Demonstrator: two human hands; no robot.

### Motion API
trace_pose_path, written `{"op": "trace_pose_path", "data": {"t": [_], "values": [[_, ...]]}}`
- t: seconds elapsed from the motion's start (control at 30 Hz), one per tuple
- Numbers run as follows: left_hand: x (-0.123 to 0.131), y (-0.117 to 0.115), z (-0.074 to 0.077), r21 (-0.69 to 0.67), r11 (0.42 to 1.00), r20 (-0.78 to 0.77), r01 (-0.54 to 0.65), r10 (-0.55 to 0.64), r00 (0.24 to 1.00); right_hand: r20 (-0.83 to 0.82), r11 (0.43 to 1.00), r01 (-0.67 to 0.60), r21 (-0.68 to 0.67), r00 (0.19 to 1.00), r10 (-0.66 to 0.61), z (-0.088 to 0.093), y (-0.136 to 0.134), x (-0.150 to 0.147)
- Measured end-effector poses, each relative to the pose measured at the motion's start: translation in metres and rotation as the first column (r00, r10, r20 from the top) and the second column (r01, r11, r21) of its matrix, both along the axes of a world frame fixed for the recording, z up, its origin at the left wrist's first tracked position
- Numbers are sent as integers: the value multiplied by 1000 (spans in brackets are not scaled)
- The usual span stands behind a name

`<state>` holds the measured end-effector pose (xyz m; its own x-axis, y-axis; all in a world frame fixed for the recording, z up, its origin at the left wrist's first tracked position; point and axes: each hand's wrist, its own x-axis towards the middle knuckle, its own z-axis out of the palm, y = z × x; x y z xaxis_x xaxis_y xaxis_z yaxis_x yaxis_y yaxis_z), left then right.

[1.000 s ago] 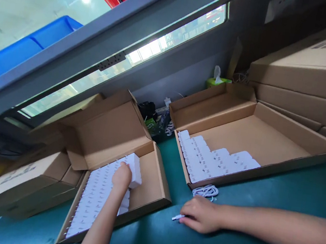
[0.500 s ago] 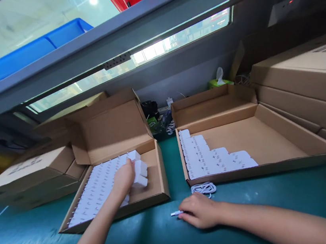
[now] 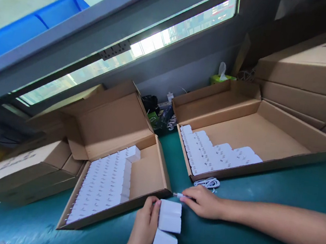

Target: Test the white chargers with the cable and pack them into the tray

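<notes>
My left hand (image 3: 142,225) is closed round three white charger blocks (image 3: 168,226), held in a row just above the green table top in front of the left box. That open cardboard box (image 3: 152,176) holds several rows of the same white blocks (image 3: 105,182). My right hand (image 3: 203,201) lies on the table and pinches the plug end of a white cable (image 3: 177,195). The rest of the cable is coiled (image 3: 207,182) just behind that hand.
A second open cardboard box (image 3: 269,132) at the right holds several flat white blocks (image 3: 212,154). Closed cartons are stacked at the far right (image 3: 307,73) and at the left (image 3: 21,171). A green tissue pack (image 3: 221,78) and dark clutter (image 3: 154,115) sit by the wall.
My left hand has lifted three white blocks out of the left box and brought them down to the table beside my right hand. The right hand has shifted slightly left with the cable plug.
</notes>
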<state>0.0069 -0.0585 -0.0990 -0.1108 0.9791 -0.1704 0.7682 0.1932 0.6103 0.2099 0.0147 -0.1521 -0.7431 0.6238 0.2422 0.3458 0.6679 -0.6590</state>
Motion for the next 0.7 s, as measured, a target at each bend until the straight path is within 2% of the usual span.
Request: {"op": "trace_pose_path", "data": {"t": [0.07, 0.13, 0.2, 0.27, 0.33, 0.37, 0.43, 0.47, 0.5, 0.57, 0.63, 0.7], "values": [[-6, 0, -12, -11, 999, 22, -34, 34, 999, -10, 999, 32, -18, 999, -32, 0, 0, 0], [-9, 2, -14, -72, 997, -37, -17, 14, 999, -17, 999, 27, -30, 999, -27, 1, -1, 1], [-8, 4, -7, -210, 977, -230, 31, -80, 970, -25, 999, 11, -35, 1000, -12, 2, -1, 2], [-7, 3, 3, -338, 940, -442, 38, -194, 876, -32, 999, -5, -37, 999, 4, 3, -2, 4], [-7, 0, 15, -308, 951, -536, 18, -189, 823, -37, 999, -21, -37, 999, 20, 3, -1, 5], [-9, -2, 20, -238, 971, -524, 22, -147, 839, -40, 999, -29, -38, 999, 27, 3, -1, 5], [-12, -7, 29, -79, 990, -418, 121, -142, 897, -45, 998, -43, -37, 998, 42, 3, 0, 5], [-14, -10, 33, -27, 975, -363, 220, -215, 906, -48, 998, -51, -37, 998, 49, 3, 1, 6], [-14, -12, 35, -11, 940, -328, 341, -326, 887, -51, 998, -58, -37, 997, 57, 3, 1, 6], [-12, -13, 36, -58, 831, -319, 554, -541, 778, -58, 997, -71, -40, 996, 69, 4, 1, 8], [-5, -10, 32, -124, 767, -360, 630, -627, 691, -59, 996, -90, -18, 994, 89, 5, 1, 9], [3, -5, 27, -148, 766, -407, 626, -624, 667, -47, 991, -125, 46, 991, 127, 4, 0, 10]]}}
